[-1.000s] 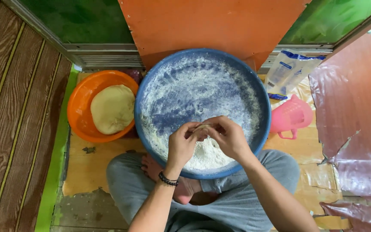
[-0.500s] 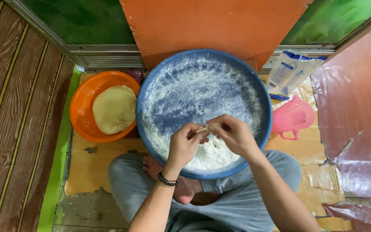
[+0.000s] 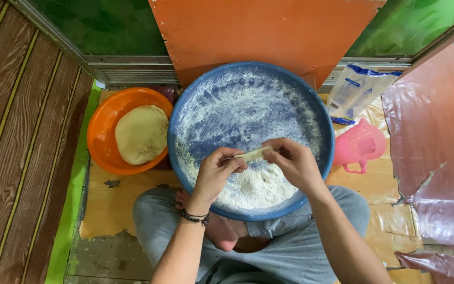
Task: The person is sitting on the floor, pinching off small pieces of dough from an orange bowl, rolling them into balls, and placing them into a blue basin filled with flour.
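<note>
A small pale strip of dough [image 3: 253,154] is stretched between my two hands above a wide blue basin [image 3: 321,123] dusted with white flour. My left hand [image 3: 215,172], with a dark bead bracelet on the wrist, pinches the strip's left end. My right hand [image 3: 294,162] pinches its right end. A heap of loose flour [image 3: 256,188] lies in the basin just under my hands. The basin rests on my crossed legs in grey trousers.
An orange bowl [image 3: 103,139] holding a big ball of dough [image 3: 141,134] stands left of the basin. A pink plastic jug [image 3: 361,145] and a white-and-blue bag [image 3: 356,89] lie to the right. An orange board leans behind. Brown planks run along the left.
My hands have drawn slightly apart, and the dough piece between them has been pulled from a small lump into a longer strip.
</note>
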